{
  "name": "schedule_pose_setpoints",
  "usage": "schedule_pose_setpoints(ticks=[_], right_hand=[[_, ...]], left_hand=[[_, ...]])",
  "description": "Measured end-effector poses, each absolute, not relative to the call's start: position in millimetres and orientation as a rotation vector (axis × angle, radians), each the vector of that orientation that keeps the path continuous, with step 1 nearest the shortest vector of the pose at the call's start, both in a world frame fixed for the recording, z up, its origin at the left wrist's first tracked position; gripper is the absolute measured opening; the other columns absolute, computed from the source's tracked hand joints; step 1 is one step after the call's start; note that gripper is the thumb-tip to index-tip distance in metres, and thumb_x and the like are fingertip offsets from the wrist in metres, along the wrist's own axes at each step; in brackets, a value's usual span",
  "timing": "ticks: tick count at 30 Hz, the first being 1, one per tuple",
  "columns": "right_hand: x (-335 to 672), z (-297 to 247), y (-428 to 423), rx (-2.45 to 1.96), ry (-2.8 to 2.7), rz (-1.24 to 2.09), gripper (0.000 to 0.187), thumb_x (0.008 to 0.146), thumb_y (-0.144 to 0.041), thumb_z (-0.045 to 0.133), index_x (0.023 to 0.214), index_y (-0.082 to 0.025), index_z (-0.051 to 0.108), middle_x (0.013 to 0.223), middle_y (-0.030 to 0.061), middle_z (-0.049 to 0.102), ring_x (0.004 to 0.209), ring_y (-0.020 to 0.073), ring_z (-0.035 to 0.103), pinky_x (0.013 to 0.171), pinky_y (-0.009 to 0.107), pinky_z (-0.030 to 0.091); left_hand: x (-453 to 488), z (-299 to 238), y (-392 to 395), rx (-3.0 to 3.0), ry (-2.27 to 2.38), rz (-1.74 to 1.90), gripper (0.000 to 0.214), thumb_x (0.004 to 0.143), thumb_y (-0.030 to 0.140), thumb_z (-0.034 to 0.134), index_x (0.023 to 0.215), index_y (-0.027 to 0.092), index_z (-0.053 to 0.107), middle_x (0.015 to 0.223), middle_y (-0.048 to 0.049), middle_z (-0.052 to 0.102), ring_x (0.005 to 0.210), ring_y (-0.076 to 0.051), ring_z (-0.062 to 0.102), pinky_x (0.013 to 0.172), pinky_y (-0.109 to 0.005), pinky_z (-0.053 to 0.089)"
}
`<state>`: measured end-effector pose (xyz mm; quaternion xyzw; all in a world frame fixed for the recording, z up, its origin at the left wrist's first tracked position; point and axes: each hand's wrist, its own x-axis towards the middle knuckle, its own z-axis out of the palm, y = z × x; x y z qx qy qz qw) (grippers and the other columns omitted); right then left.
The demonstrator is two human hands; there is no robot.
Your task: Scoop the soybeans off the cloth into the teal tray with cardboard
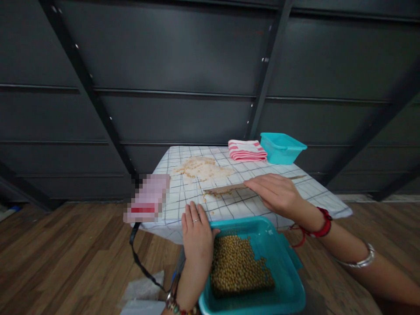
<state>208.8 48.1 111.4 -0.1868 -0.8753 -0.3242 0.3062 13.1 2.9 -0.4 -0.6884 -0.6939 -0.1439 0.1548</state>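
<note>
My right hand point(278, 192) grips a long, thin brown strip, perhaps cardboard point(226, 189), held on edge just over the checked cloth point(183, 192). A few yellowish beans and crumbs lie along its lower edge. My left hand point(197, 234) rests with fingers stretched flat at the table's front edge, its thumb by the rim of a turquoise basin point(285, 271). Many tan, round beans, like soybeans point(238, 267), fill the basin's left part. Behind the strip, a pale heap of fine grains mixed with beans point(203, 168) spreads over the cloth.
A folded pink-and-white striped towel point(247, 151) and a second turquoise basin point(284, 151) stand at the back right. On the left edge lies a blurred pinkish object point(147, 197) with a black strap point(138, 258). Clear plastic point(144, 291) is on the wooden floor.
</note>
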Motion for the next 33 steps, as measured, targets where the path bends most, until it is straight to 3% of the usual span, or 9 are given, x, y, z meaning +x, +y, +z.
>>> schedule_pose_setpoints(ticks=[7,33], right_hand=[[211,106,39,-0.536,-2.356,-0.903,0.029,0.079,-0.002,0.038,0.094,-0.014,0.060,0.082,0.0049,0.068,0.075,0.0129,0.060,0.068,0.026,0.049],[219,109,29,-0.577,-2.428,-0.829,0.024,0.080,-0.004,0.040,0.095,-0.015,0.055,0.081,0.0031,0.067,0.070,0.0110,0.058,0.062,0.024,0.045]], left_hand=[[13,2,3,-1.986,-1.994,-0.419,0.061,0.069,0.031,0.063,0.120,0.002,0.048,0.127,-0.0259,0.048,0.119,-0.034,0.044,0.096,-0.047,0.040],[13,-1,5,-1.976,-1.968,-0.468,0.063,0.065,0.030,0.066,0.117,0.000,0.050,0.126,-0.0276,0.048,0.117,-0.037,0.045,0.094,-0.049,0.042]])
